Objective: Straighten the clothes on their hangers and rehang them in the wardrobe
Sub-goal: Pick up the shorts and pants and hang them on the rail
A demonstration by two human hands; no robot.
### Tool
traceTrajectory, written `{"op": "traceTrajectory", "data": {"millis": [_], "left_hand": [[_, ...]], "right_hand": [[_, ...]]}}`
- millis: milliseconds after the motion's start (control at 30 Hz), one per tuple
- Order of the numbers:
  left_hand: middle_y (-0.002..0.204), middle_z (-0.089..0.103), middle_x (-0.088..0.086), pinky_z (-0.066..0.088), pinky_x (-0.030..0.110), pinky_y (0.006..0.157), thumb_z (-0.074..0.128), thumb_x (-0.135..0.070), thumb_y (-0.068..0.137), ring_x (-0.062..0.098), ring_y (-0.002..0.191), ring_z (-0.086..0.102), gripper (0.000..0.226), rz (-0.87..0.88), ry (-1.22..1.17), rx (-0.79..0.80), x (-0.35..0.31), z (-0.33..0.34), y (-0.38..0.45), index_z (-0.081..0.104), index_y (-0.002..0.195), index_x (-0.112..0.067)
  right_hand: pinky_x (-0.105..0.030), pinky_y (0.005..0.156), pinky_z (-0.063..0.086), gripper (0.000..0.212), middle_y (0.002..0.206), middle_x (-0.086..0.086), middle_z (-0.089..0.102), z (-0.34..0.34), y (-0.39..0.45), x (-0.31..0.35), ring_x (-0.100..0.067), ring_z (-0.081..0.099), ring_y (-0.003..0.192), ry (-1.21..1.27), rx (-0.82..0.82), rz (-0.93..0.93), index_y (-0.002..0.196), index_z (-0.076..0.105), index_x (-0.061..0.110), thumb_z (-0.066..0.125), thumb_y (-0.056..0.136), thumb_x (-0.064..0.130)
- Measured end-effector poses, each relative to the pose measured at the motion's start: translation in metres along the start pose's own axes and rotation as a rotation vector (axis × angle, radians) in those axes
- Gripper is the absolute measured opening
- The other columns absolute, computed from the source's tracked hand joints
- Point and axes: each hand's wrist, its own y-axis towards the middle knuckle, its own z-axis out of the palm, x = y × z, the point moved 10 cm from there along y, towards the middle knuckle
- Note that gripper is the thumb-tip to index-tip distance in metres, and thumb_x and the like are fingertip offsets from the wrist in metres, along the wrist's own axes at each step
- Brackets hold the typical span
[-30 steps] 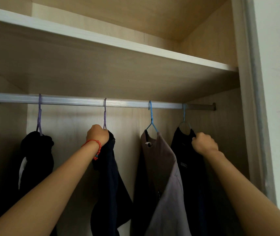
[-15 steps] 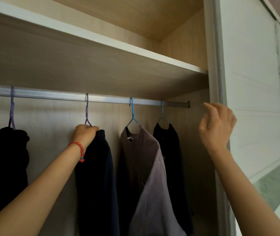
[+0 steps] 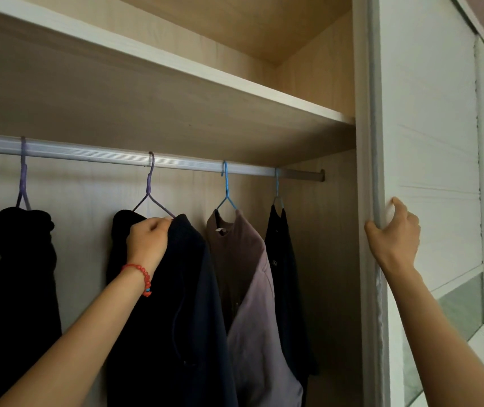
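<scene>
Several garments hang from a silver rail (image 3: 93, 156) inside the wardrobe. My left hand (image 3: 148, 239), with a red bead bracelet, grips the collar of a dark navy garment (image 3: 176, 312) on a purple hanger (image 3: 150, 189). Left of it hangs a black garment (image 3: 20, 274) on another purple hanger (image 3: 23, 177). To the right, a brown-mauve shirt (image 3: 246, 277) hangs on a blue hanger (image 3: 226, 186), then a dark garment (image 3: 281, 259) near the rail's end. My right hand (image 3: 393, 233) grips the edge of the white sliding door (image 3: 428, 142).
A wooden shelf (image 3: 176, 69) runs above the rail. The wardrobe's light wood back panel (image 3: 88, 230) shows between the garments. The door has a glass strip (image 3: 461, 312) lower down. A gap lies between the last garment and the right wall.
My right hand let go of the rightmost dark garment, moved right and took hold of the sliding door's edge. My left hand stays on the navy garment's collar. The view shifted right.
</scene>
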Motion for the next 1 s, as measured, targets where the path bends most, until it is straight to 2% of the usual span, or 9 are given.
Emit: {"op": "traceTrajectory", "data": {"millis": [67, 167, 300, 400, 533, 800, 1000], "left_hand": [[0.066, 0.052, 0.007, 0.037, 0.026, 0.071, 0.053, -0.020, 0.088, 0.019, 0.073, 0.047, 0.026, 0.042, 0.034, 0.005, -0.004, 0.000, -0.010, 0.064, 0.076, 0.000], [0.083, 0.061, 0.003, 0.037, 0.024, 0.079, 0.055, -0.016, 0.088, 0.016, 0.084, 0.053, 0.020, 0.108, 0.086, -0.012, -0.012, -0.004, -0.026, 0.068, 0.097, -0.005], [0.084, 0.062, 0.001, 0.036, 0.023, 0.079, 0.055, -0.014, 0.088, 0.020, 0.087, 0.058, 0.024, 0.177, 0.174, -0.015, -0.021, -0.011, -0.042, 0.065, 0.107, -0.005], [0.105, 0.068, 0.010, 0.040, 0.023, 0.086, 0.054, -0.014, 0.088, 0.024, 0.103, 0.061, 0.029, 0.196, 0.226, 0.030, -0.025, -0.013, -0.048, 0.063, 0.114, -0.008], [0.123, 0.060, 0.012, 0.038, 0.024, 0.092, 0.055, -0.013, 0.088, 0.024, 0.113, 0.057, 0.034, 0.302, 0.300, 0.062, -0.041, -0.025, -0.065, 0.057, 0.121, -0.006], [0.125, 0.057, 0.006, 0.038, 0.029, 0.101, 0.051, -0.020, 0.091, 0.021, 0.120, 0.050, 0.035, 0.487, 0.355, 0.118, -0.093, -0.084, -0.109, 0.055, 0.125, -0.012], [0.126, 0.056, 0.000, 0.031, 0.021, 0.099, 0.048, -0.028, 0.090, 0.015, 0.122, 0.046, 0.036, 0.675, 0.327, 0.133, -0.152, -0.142, -0.159, 0.055, 0.124, -0.016]], "right_hand": [[-0.049, 0.098, 0.042, 0.061, 0.130, -0.022, 0.047, -0.001, 0.001, 0.001, -0.041, 0.045, 0.117, 0.030, 0.012, 0.011, 0.136, 0.036, 0.012, 0.064, 0.083, 0.017], [-0.050, 0.095, 0.044, 0.061, 0.127, -0.023, 0.049, -0.003, -0.002, 0.005, -0.042, 0.048, 0.113, 0.046, 0.022, 0.020, 0.134, 0.037, 0.013, 0.066, 0.080, 0.017], [-0.049, 0.095, 0.044, 0.062, 0.126, -0.023, 0.050, -0.005, -0.014, 0.017, -0.041, 0.048, 0.113, 0.046, 0.045, 0.006, 0.134, 0.037, 0.013, 0.068, 0.079, 0.018], [-0.048, 0.096, 0.043, 0.062, 0.128, -0.022, 0.048, -0.007, -0.030, 0.031, -0.039, 0.046, 0.115, 0.059, 0.043, -0.018, 0.135, 0.037, 0.014, 0.067, 0.081, 0.019], [-0.047, 0.098, 0.041, 0.062, 0.130, -0.022, 0.046, -0.010, -0.059, 0.057, -0.038, 0.043, 0.117, 0.081, 0.041, -0.048, 0.136, 0.036, 0.013, 0.065, 0.082, 0.019], [-0.044, 0.101, 0.037, 0.060, 0.133, -0.021, 0.043, -0.022, -0.137, 0.130, -0.037, 0.039, 0.121, 0.133, 0.085, -0.087, 0.137, 0.034, 0.014, 0.062, 0.084, 0.021], [-0.040, 0.103, 0.037, 0.060, 0.135, -0.019, 0.040, -0.036, -0.201, 0.194, -0.034, 0.038, 0.124, 0.160, 0.180, -0.118, 0.139, 0.032, 0.017, 0.061, 0.087, 0.025]]}}
